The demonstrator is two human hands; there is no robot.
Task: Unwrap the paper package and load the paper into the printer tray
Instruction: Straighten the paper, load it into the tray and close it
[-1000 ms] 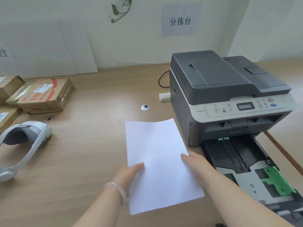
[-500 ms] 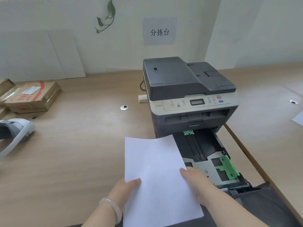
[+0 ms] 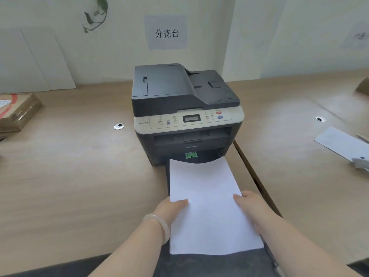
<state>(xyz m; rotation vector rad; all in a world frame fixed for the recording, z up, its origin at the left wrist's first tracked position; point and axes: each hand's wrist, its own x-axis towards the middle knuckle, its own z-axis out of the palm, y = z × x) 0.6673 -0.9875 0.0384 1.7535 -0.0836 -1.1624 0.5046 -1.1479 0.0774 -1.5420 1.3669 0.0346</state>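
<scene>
Both hands hold one stack of white paper by its side edges — left hand on the left edge with the thumb lying over the top sheet, right hand gripping the right edge in the same way. A pale bangle sits on the left wrist.

The paper lies lengthwise over the pulled-out printer tray, covering almost all of it; only a dark strip of the tray's left wall shows beside the sheet. The paper's far edge reaches the tray opening at the base of the printer, just in front of a green paper guide. Whether the stack rests fully down in the tray or is held just above it — cannot tell.

The printer stands on a wooden table. A taped cardboard box lies at far left; a loose white sheet lies at far right.
</scene>
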